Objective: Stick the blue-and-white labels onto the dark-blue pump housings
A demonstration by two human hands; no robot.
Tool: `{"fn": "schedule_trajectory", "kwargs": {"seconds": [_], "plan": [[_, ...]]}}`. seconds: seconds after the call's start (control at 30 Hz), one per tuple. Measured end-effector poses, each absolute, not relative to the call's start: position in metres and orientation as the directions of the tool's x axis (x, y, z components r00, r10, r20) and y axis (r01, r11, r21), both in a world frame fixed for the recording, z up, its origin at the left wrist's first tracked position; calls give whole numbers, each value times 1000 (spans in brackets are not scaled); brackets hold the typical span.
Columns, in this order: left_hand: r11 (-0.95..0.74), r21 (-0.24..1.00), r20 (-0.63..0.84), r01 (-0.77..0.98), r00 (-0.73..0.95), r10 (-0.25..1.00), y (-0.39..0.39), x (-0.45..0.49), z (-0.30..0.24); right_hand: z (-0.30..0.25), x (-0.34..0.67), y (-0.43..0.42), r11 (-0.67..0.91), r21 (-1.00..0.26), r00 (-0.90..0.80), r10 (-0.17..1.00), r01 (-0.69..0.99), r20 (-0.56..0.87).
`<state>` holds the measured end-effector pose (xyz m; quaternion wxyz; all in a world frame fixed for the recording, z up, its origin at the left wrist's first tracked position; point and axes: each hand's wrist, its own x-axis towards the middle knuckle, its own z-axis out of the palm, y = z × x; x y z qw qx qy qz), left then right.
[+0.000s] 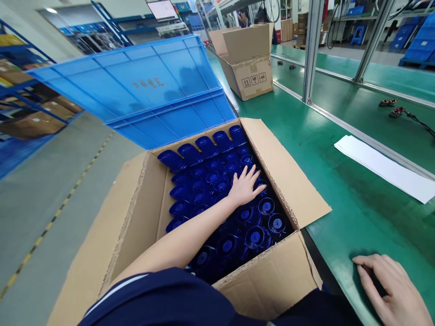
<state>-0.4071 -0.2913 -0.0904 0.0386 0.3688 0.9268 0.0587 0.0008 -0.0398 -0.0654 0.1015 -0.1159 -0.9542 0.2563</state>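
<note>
Blue pcs under L hand, left of R hand

Left hand on boxed blue parts, right hand at green tabletop

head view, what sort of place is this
Probably a factory packing area: a long green workbench, an open carton filled with rows of dark blue parts, and a large blue crate.
</note>
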Motion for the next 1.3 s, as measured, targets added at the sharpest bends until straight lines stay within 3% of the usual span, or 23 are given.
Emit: {"fn": "schedule_trajectory", "kwargs": {"seconds": [0.23,0.4,0.57,0.8,1.13,1.3], "plan": [[727,154,-27,670,-732,681,-294,-414,-86,-68,1,-39,851,-501,-952,264,157,152],[812,151,40,563,-825,564,-288,-467,-80,-66,-4,-38,874,-472,-950,235,114,204],[871,143,14,469,-881,472,-280,-502,-88,-68,-5,-33,900,-431,-948,190,64,255],[860,118,-13,496,-865,501,-280,-485,-102,-72,-3,-31,906,-420,-955,169,53,244],[878,136,-44,458,-883,468,-282,-497,-102,-71,-4,-32,890,-448,-959,193,83,206],[907,132,-1,400,-915,403,-307,-505,-88,-69,-2,-42,848,-506,-954,264,158,144]]}}
